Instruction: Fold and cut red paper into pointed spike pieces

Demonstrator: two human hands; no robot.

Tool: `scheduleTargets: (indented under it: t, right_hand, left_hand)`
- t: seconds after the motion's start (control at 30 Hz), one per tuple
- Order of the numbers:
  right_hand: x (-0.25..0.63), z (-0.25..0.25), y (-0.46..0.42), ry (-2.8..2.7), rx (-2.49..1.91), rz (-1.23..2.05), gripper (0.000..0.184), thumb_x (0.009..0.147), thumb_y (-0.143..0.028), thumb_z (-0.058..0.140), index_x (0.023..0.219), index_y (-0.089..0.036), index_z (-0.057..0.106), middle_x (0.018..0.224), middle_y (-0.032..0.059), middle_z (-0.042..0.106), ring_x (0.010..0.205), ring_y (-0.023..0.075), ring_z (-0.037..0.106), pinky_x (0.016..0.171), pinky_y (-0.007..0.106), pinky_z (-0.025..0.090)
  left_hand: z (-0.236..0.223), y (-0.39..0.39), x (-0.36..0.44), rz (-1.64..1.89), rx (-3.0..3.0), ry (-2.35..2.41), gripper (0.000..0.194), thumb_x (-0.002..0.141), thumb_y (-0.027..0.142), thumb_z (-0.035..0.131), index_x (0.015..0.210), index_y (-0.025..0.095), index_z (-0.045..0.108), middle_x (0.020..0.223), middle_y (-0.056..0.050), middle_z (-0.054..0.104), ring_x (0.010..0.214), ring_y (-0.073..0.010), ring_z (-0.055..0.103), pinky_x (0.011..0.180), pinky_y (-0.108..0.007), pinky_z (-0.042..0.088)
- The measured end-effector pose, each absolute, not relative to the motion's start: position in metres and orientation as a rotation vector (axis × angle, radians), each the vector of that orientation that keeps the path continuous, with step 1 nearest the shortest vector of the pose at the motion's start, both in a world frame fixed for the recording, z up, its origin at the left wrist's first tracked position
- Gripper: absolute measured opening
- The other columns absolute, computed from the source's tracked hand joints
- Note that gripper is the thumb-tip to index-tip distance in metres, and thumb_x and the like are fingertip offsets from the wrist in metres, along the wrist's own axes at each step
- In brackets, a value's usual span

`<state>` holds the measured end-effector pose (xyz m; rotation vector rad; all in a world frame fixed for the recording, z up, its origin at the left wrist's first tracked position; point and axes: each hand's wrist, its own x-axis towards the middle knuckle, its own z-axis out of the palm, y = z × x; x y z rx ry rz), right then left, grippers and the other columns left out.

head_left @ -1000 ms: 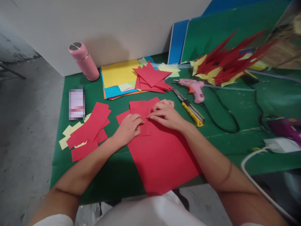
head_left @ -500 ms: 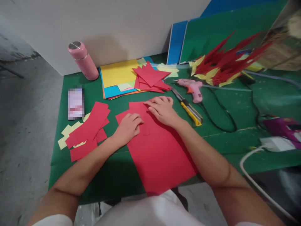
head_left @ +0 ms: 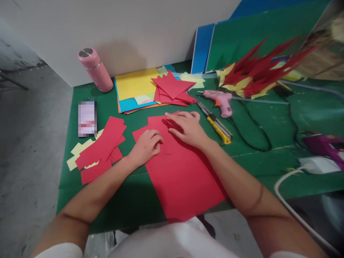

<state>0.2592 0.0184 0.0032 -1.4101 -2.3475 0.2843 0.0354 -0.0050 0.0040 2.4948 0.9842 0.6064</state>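
Observation:
A large red paper sheet (head_left: pixel 182 182) lies slantwise on the green table and reaches over its near edge. On its upper part rests a smaller red paper piece (head_left: pixel 157 122), its outline partly covered by the hands. My left hand (head_left: pixel 148 145) presses down on the red paper at the left, fingers curled in and close together. Over the upper right of the sheet, my right hand (head_left: pixel 186 126) is open, its fingers stretched leftward and the thumb apart from them. The right fingertips are at the small piece; whether they touch it I cannot tell.
Red paper strips (head_left: pixel 100 145) and pale yellow pieces (head_left: pixel 76 152) lie left, below a phone (head_left: pixel 87 119). Behind stand a pink bottle (head_left: pixel 96 70) and stacked coloured paper (head_left: pixel 135 84) with red triangles (head_left: pixel 174 86). Rightward are a utility knife (head_left: pixel 215 123), glue gun (head_left: pixel 220 102) and paper flames (head_left: pixel 255 73).
My right hand has lifted slightly, and its thumb has moved away from the fingers. My left hand has stayed in place on the paper.

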Motion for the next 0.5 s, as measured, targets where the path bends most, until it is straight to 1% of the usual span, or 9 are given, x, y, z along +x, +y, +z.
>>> scheduleTargets:
  t: [0.1,0.2,0.27,0.33,0.4,0.43,0.47,0.5]
  right_hand:
    - [0.258,0.005,0.015,-2.315,-1.366,0.420,0.055,0.096,-0.042,0.047,0.148,-0.027,0.040,0.133,0.0112,0.064,0.124,0.0316,0.053,0.101,0.052,0.027]
    - [0.255,0.005,0.012,-2.190,-1.297,0.611,0.059,0.096,-0.041,0.050,0.151,-0.029,0.033,0.137,0.0114,0.062,0.127,0.0312,0.054,0.105,0.055,0.028]
    - [0.251,0.004,0.012,-2.060,-1.192,0.761,0.065,0.094,-0.043,0.053,0.153,-0.029,0.029,0.137,0.0118,0.061,0.125,0.0298,0.056,0.106,0.054,0.033]
    - [0.248,0.002,0.011,-1.896,-1.074,0.910,0.073,0.091,-0.046,0.058,0.154,-0.030,0.024,0.137,0.0126,0.060,0.115,0.0265,0.062,0.102,0.048,0.043]
    - [0.244,-0.001,0.011,-1.747,-1.015,1.035,0.083,0.087,-0.048,0.064,0.155,-0.032,0.020,0.138,0.0123,0.058,0.099,0.0215,0.066,0.091,0.041,0.052]
    - [0.242,-0.002,0.010,-1.695,-1.019,1.080,0.084,0.086,-0.047,0.066,0.155,-0.033,0.020,0.136,0.0112,0.059,0.090,0.0192,0.066,0.085,0.038,0.055]
    - [0.241,-0.003,0.010,-1.668,-1.044,1.110,0.083,0.085,-0.045,0.068,0.154,-0.033,0.023,0.130,0.0096,0.063,0.084,0.0178,0.066,0.079,0.036,0.056]
    - [0.240,-0.004,0.010,-1.663,-1.083,1.120,0.077,0.084,-0.043,0.068,0.151,-0.032,0.032,0.122,0.0079,0.067,0.079,0.0172,0.065,0.074,0.034,0.056]
  left_hand:
    - [0.003,-0.005,0.035,0.632,2.485,0.952,0.018,0.084,0.004,0.048,0.084,0.018,0.059,0.094,-0.006,0.061,0.091,-0.0197,0.059,0.087,-0.036,0.047]
    - [0.002,-0.005,0.035,0.658,2.484,0.934,0.018,0.083,0.004,0.048,0.083,0.018,0.060,0.095,-0.007,0.061,0.090,-0.0195,0.059,0.085,-0.036,0.047]
    - [0.001,-0.005,0.034,0.694,2.491,0.920,0.017,0.083,0.004,0.049,0.083,0.017,0.060,0.095,-0.007,0.062,0.090,-0.0196,0.059,0.083,-0.035,0.048]
    - [-0.001,-0.004,0.034,0.736,2.503,0.905,0.017,0.083,0.004,0.049,0.084,0.017,0.061,0.095,-0.008,0.062,0.090,-0.0198,0.059,0.082,-0.034,0.048]
    - [-0.002,-0.004,0.034,0.766,2.521,0.895,0.018,0.082,0.004,0.049,0.083,0.017,0.061,0.094,-0.008,0.063,0.088,-0.0200,0.059,0.080,-0.034,0.049]
    - [-0.002,-0.004,0.034,0.772,2.529,0.890,0.018,0.082,0.003,0.048,0.083,0.017,0.061,0.094,-0.008,0.063,0.088,-0.0201,0.059,0.079,-0.034,0.049]
    - [-0.002,-0.003,0.034,0.775,2.536,0.883,0.019,0.081,0.003,0.048,0.083,0.017,0.061,0.093,-0.008,0.063,0.087,-0.0201,0.058,0.079,-0.034,0.049]
    - [-0.002,-0.003,0.034,0.777,2.540,0.877,0.019,0.081,0.003,0.048,0.083,0.017,0.061,0.093,-0.008,0.063,0.087,-0.0200,0.058,0.079,-0.034,0.049]
